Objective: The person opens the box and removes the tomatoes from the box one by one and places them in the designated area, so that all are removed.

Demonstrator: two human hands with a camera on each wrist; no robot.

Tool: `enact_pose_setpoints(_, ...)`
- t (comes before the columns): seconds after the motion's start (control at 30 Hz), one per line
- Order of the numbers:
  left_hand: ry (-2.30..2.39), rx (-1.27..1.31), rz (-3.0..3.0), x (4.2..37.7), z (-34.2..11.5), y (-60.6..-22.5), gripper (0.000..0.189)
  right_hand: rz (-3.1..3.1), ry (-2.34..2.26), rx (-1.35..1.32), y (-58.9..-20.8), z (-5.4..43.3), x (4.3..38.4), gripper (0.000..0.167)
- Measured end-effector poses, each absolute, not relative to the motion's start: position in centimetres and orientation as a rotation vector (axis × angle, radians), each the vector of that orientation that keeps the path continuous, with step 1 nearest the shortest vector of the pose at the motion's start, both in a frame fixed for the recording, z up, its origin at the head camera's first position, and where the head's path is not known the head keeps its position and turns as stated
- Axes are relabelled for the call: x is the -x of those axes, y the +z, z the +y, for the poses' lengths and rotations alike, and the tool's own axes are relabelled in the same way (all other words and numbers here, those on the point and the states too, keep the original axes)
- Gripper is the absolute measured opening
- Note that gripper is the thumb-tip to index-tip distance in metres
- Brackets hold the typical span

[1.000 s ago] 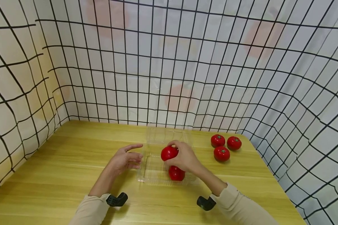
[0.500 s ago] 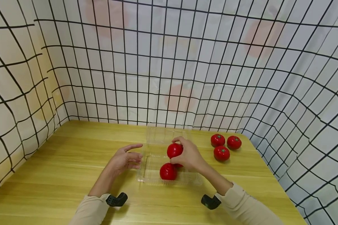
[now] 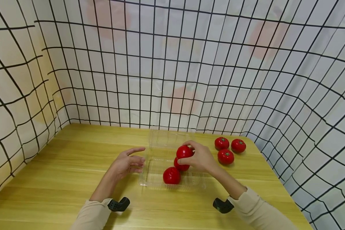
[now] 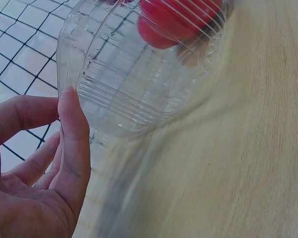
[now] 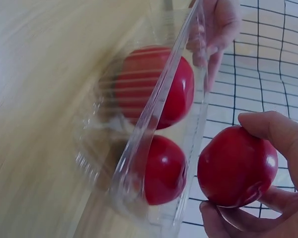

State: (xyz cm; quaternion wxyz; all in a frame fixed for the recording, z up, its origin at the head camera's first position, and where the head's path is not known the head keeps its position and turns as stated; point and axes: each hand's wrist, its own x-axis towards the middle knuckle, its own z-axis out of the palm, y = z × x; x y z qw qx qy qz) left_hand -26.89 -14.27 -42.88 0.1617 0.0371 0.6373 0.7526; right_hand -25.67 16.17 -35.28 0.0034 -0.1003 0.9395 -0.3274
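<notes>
A clear plastic clamshell box (image 3: pixel 156 172) stands lid up at the middle of the table, with two shiny red tomatoes (image 3: pixel 171 175) in its base. My left hand (image 3: pixel 129 164) is at its left side; in the left wrist view, thumb and index finger pinch the box's rim (image 4: pixel 72 64). A third tomato (image 5: pixel 237 166) is held between the thumb and fingers of my right hand (image 3: pixel 201 158), raised above the rear tomato (image 3: pixel 181 164) in the box. From the right wrist, that held tomato appears just outside the box's rim (image 5: pixel 156 99).
Three more tomatoes (image 3: pixel 225 157) with green stem tops lie together at the back right of the wooden table (image 3: pixel 97 153). A white cloth with a black grid (image 3: pixel 132 80) surrounds the table at the back and sides.
My right hand has moved right with its tomato. The front tomato in the box shifted left, and the rear one has come into view. My left hand stays in place.
</notes>
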Motion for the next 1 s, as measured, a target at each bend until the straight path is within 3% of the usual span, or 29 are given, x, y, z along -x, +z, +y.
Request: enact_pose_setpoints(1.0,2.156,-0.102,1.81,27.0,-14.3,-43.0,0.066,3.009,-0.98,0.197,-34.1,23.6,26.2,0.066)
